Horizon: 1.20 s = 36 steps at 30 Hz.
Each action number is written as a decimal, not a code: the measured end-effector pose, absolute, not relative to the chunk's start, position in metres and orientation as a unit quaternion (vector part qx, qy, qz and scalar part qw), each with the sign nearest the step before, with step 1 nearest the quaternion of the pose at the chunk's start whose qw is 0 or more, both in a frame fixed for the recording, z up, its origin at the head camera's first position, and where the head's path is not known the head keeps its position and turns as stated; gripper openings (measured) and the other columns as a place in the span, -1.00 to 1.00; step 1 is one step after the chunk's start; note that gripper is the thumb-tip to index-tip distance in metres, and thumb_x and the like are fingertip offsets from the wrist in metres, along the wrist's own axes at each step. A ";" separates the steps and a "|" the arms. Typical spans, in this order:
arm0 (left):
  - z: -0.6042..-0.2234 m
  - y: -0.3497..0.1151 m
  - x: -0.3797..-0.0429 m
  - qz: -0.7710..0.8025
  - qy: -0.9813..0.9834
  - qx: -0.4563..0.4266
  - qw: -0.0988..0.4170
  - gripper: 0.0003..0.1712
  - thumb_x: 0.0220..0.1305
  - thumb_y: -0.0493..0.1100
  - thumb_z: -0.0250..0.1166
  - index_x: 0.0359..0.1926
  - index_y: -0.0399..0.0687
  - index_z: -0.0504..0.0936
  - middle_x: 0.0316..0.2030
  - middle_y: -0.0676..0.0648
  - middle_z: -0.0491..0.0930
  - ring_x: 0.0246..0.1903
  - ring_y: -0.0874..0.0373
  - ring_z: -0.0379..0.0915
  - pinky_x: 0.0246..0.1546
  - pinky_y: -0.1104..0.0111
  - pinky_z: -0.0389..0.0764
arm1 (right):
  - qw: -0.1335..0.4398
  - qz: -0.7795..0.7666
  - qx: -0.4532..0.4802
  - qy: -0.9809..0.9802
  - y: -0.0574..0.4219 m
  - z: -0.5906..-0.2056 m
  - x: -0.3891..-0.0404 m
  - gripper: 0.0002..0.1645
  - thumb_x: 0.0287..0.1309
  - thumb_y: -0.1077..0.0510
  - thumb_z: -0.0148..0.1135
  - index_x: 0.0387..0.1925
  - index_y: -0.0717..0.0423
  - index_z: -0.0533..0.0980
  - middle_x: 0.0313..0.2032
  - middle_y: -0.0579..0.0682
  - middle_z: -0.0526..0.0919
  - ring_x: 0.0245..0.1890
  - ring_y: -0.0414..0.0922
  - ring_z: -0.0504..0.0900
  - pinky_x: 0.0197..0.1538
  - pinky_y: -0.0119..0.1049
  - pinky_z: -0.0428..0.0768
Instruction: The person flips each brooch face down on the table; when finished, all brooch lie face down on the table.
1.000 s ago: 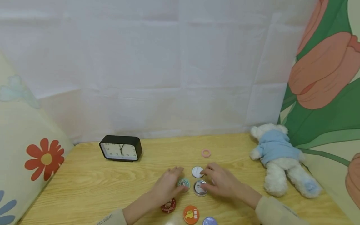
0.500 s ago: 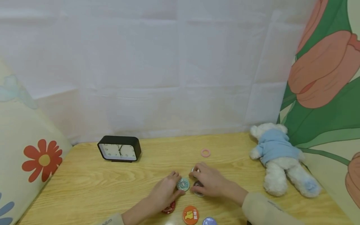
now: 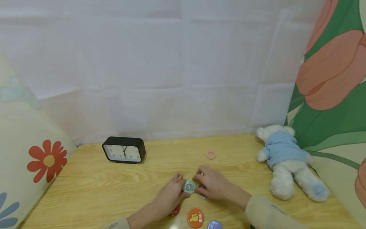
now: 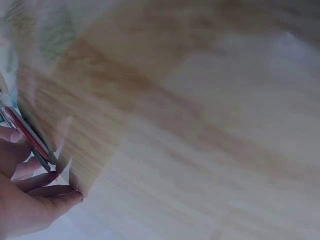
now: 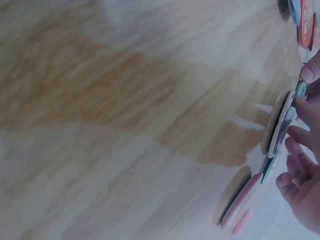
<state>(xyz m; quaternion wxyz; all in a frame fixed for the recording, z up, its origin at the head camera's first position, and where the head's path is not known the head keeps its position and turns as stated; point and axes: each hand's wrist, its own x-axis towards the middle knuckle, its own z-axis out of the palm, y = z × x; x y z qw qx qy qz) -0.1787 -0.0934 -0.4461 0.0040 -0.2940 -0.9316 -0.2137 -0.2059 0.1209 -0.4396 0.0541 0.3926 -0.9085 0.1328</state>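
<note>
Several round pin badges lie on the table. My left hand [image 3: 170,194] pinches the teal badge [image 3: 189,187] at its left edge, with a finger above and the thumb below. Just to the right, my right hand [image 3: 213,183] has thumb and finger on a silver-backed badge [image 3: 204,195]; in the right wrist view the fingertips are at the face of this badge [image 5: 281,125]. The white badge behind it is mostly hidden by the right fingers. A red badge [image 3: 175,210] is partly covered by the left wrist. Red and dark badge edges [image 4: 31,134] show beside the left fingers.
An orange badge [image 3: 195,218] and a purple badge [image 3: 214,225] lie toward the near edge. A pink ring [image 3: 211,155] lies beyond the hands. A black clock [image 3: 124,150] stands back left; a plush bear [image 3: 286,159] in blue lies at the right.
My right hand has shifted left, its fingers now covering the white badge and part of the silver-backed one. My left thumb has slid off the teal badge's face to its edge.
</note>
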 end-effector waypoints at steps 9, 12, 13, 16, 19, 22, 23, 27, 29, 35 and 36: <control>-0.447 -0.093 -0.179 -0.218 -0.927 -0.304 -0.003 -0.50 0.24 -0.15 0.36 0.04 -0.48 0.52 0.17 -0.55 0.37 0.24 -0.38 0.26 0.16 -0.06 0.43 | 0.056 0.144 0.415 -0.897 0.117 -0.444 -0.205 -0.46 0.13 -0.18 0.35 0.00 0.10 0.59 -0.14 -0.10 0.50 -0.23 -0.28 0.40 -0.30 -0.61 0.43; -0.447 -0.094 -0.179 -0.216 -0.927 -0.306 -0.006 -0.48 0.25 -0.14 0.36 0.07 -0.48 0.51 0.17 -0.54 0.37 0.24 -0.38 0.26 0.16 -0.06 0.44 | 0.049 0.146 0.417 -0.896 0.116 -0.442 -0.204 -0.38 0.10 -0.21 0.37 0.04 0.12 0.58 -0.16 -0.11 0.51 -0.25 -0.30 0.38 -0.31 -0.62 0.42; -0.447 -0.094 -0.180 -0.217 -0.926 -0.308 -0.004 -0.48 0.25 -0.15 0.35 0.07 -0.49 0.50 0.16 -0.54 0.38 0.24 -0.38 0.26 0.16 -0.06 0.44 | 0.046 0.148 0.415 -0.896 0.116 -0.442 -0.204 -0.37 0.09 -0.21 0.37 0.05 0.12 0.57 -0.17 -0.11 0.51 -0.26 -0.29 0.38 -0.32 -0.62 0.42; -0.445 -0.095 -0.182 -0.219 -0.921 -0.321 0.013 -0.50 0.25 -0.16 0.35 0.07 -0.48 0.50 0.13 -0.50 0.43 0.22 -0.39 0.29 0.14 -0.04 0.46 | 0.042 0.146 0.411 -0.899 0.115 -0.440 -0.204 -0.35 0.09 -0.20 0.37 0.08 0.14 0.55 -0.16 -0.09 0.55 -0.22 -0.27 0.43 -0.24 -0.59 0.49; -0.442 -0.095 -0.184 -0.221 -0.917 -0.329 0.032 -0.52 0.26 -0.18 0.34 0.06 -0.46 0.49 0.12 -0.50 0.43 0.20 -0.40 0.30 0.10 -0.02 0.50 | 0.046 0.139 0.407 -0.901 0.115 -0.437 -0.204 -0.34 0.09 -0.17 0.37 0.09 0.17 0.54 -0.12 -0.05 0.60 -0.15 -0.22 0.50 -0.13 -0.52 0.55; -0.437 -0.094 -0.186 -0.228 -0.915 -0.330 0.045 -0.53 0.26 -0.19 0.33 0.07 -0.44 0.48 0.11 -0.52 0.43 0.18 -0.41 0.33 0.06 -0.01 0.53 | 0.058 0.139 0.404 -0.902 0.115 -0.434 -0.205 -0.35 0.08 -0.14 0.39 0.09 0.20 0.54 -0.12 -0.02 0.62 -0.15 -0.19 0.53 -0.12 -0.49 0.58; -0.435 -0.093 -0.186 -0.235 -0.913 -0.330 0.047 -0.53 0.26 -0.19 0.33 0.08 -0.44 0.48 0.10 -0.51 0.44 0.17 -0.41 0.33 0.05 -0.01 0.54 | 0.063 0.142 0.404 -0.901 0.116 -0.433 -0.206 -0.35 0.07 -0.13 0.40 0.08 0.20 0.54 -0.12 -0.01 0.63 -0.15 -0.18 0.53 -0.13 -0.49 0.58; -0.428 -0.093 -0.187 -0.250 -0.906 -0.336 0.061 -0.48 0.25 -0.22 0.33 0.12 -0.48 0.45 0.07 -0.53 0.46 0.09 -0.38 0.43 -0.02 0.05 0.60 | 0.087 0.150 0.402 -0.899 0.117 -0.428 -0.208 -0.37 0.07 -0.09 0.42 0.09 0.20 0.54 -0.13 0.01 0.61 -0.16 -0.16 0.54 -0.15 -0.48 0.60; -0.425 -0.093 -0.188 -0.252 -0.903 -0.341 0.070 -0.46 0.26 -0.24 0.33 0.14 -0.52 0.43 0.07 -0.54 0.47 0.06 -0.36 0.46 -0.05 0.09 0.62 | 0.101 0.150 0.400 -0.899 0.118 -0.425 -0.209 -0.37 0.07 -0.08 0.42 0.10 0.18 0.54 -0.11 0.01 0.61 -0.15 -0.15 0.54 -0.14 -0.46 0.61; -0.416 -0.093 -0.194 -0.257 -0.898 -0.342 0.099 -0.44 0.26 -0.26 0.33 0.17 -0.54 0.42 0.10 -0.54 0.44 0.07 -0.35 0.46 -0.03 0.08 0.61 | 0.148 0.162 0.393 -0.893 0.121 -0.414 -0.213 -0.35 0.05 -0.09 0.43 0.13 0.14 0.52 -0.07 0.00 0.60 -0.10 -0.12 0.57 -0.09 -0.30 0.65; -0.415 -0.093 -0.195 -0.257 -0.899 -0.341 0.098 -0.44 0.26 -0.26 0.32 0.18 -0.54 0.41 0.10 -0.55 0.43 0.06 -0.35 0.47 -0.03 0.08 0.61 | 0.153 0.165 0.395 -0.891 0.121 -0.413 -0.213 -0.34 0.05 -0.09 0.43 0.13 0.14 0.52 -0.07 0.01 0.60 -0.09 -0.11 0.57 -0.09 -0.28 0.65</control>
